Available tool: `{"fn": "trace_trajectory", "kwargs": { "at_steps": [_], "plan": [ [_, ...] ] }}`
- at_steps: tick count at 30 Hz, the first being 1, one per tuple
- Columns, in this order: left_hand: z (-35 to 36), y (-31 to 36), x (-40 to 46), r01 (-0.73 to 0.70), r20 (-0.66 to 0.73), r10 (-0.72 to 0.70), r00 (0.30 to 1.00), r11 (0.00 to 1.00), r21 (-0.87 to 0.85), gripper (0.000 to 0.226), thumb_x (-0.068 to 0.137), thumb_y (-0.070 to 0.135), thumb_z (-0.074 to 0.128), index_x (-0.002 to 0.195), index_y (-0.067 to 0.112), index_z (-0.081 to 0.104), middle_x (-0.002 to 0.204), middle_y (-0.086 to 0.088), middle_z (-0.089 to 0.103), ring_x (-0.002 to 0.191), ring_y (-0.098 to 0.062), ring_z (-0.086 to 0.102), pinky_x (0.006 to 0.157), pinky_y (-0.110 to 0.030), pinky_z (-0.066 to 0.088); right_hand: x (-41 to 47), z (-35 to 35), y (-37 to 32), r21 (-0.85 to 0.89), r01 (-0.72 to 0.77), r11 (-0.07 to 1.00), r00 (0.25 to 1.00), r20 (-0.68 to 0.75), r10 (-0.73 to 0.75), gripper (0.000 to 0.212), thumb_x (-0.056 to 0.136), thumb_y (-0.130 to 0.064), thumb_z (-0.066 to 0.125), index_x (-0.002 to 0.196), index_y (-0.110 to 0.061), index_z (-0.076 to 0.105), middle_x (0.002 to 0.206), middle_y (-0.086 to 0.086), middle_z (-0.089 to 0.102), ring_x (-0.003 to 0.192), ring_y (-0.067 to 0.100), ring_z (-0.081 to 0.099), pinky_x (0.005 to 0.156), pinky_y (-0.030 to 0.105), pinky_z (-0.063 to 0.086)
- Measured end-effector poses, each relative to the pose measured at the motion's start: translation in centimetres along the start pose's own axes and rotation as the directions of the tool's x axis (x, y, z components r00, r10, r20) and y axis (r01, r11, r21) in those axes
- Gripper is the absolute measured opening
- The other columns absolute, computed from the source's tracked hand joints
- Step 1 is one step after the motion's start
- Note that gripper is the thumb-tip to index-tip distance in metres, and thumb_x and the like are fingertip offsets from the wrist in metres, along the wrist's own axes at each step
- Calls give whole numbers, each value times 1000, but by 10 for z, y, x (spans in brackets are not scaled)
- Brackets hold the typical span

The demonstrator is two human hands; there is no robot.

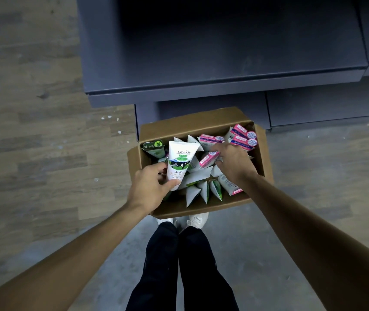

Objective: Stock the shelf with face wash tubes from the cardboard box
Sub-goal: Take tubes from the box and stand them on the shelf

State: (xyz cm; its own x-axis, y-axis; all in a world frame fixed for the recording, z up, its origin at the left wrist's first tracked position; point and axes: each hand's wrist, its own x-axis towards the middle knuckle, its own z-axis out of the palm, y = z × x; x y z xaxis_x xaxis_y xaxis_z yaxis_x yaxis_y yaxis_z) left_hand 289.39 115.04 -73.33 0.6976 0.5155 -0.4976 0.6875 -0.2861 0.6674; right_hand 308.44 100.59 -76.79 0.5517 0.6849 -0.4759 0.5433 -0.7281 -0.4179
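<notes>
One open cardboard box (pixel 201 122) sits on the floor at the person's feet, just in front of a dark grey metal shelf (pixel 201 63) with flat, smooth, matte boards. Box is brown corrugated card, flaps folded out.

Left hand (pixel 151 187) grips one white face wash tube (pixel 179 162), thumb and fingers curled round its lower cap end, crimped flat end up; tube is lifted just above the box's near-left corner. Soft glossy plastic, tapered, green label band with a small picture.

Right hand (pixel 235 163) reaches into the middle of the box, fingers curled down and pinching one pink-and-white tube (pixel 208 158).

Still inside: white-and-green tubes (pixel 203 189), roughly five or six with wedge-shaped crimped ends poking up, exact count unclear as they overlap. About four pink-and-white tubes (pixel 244 140) in the far-right corner, plus one lying at the near right. One dark green tube (pixel 154 148) at far left.

Floor (pixel 44 142) is wood-look planks on the left, grey concrete under the two white shoes (pixel 195 219). Dark trousers.
</notes>
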Motion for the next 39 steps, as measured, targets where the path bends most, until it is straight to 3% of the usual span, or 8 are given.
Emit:
{"fn": "trace_trajectory", "kwargs": {
  "at_steps": [4,7,10,16,20,29,35,39],
  "plan": [
    [1,0,1,-2,-5,2,1000,1000,-29,38,80,26,78,116,23,68,109,9,72,85,2,66,76,-18,54,0,2,3,-27,2,1000,1000,-21,-2,26,93,-23,63,119,-20,62,99,4,70,84,16,65,71,28,53],
    [-1,1,3,-19,12,20,1000,999,-44,38,80,23,78,116,23,67,110,10,72,81,11,61,74,-8,50,-6,-3,3,-80,35,996,994,-98,-43,25,91,-36,64,113,-23,64,91,0,69,73,12,61,58,23,42],
    [-4,10,6,-37,35,41,999,996,-85,40,81,17,77,119,19,66,112,4,72,87,3,65,82,-16,54,-18,-26,2,-72,43,996,982,-181,-55,26,90,-41,66,108,-23,67,83,-2,69,64,10,55,50,18,32],
    [-32,59,-6,-90,37,94,995,992,-87,35,82,18,77,116,20,68,109,7,73,88,0,67,86,-23,55,-59,-123,-17,-1,8,1000,971,-238,-8,27,83,-43,73,102,-23,71,84,2,74,74,22,66,64,30,50],
    [-73,120,-23,-196,22,197,980,979,-56,34,81,17,77,114,17,68,106,5,73,91,-6,69,86,-24,56,-94,-199,-41,-7,35,999,963,-266,-35,23,82,-40,75,95,-22,71,80,2,74,77,25,66,63,29,43],
    [-169,240,-69,-456,-127,450,884,890,-17,31,80,19,78,110,18,69,96,14,71,88,8,66,79,-9,51,-159,-352,-107,-7,133,991,935,-330,-128,17,80,-39,77,88,-26,67,67,-18,58,65,6,56,59,24,40],
    [-209,280,-94,-547,-187,541,820,837,24,33,80,20,76,112,21,68,100,15,72,90,11,65,80,-7,50,-188,-415,-147,-136,217,967,903,-349,-252,26,82,-39,76,98,-19,71,91,-6,73,74,8,61,67,27,49],
    [-232,301,-107,-568,-208,563,800,822,42,38,81,26,75,118,26,66,101,20,70,89,11,65,80,-5,49,-199,-448,-170,-177,246,953,886,-359,-295,23,82,-39,76,95,-21,71,79,-8,68,68,7,57,65,27,42]
  ]
}}
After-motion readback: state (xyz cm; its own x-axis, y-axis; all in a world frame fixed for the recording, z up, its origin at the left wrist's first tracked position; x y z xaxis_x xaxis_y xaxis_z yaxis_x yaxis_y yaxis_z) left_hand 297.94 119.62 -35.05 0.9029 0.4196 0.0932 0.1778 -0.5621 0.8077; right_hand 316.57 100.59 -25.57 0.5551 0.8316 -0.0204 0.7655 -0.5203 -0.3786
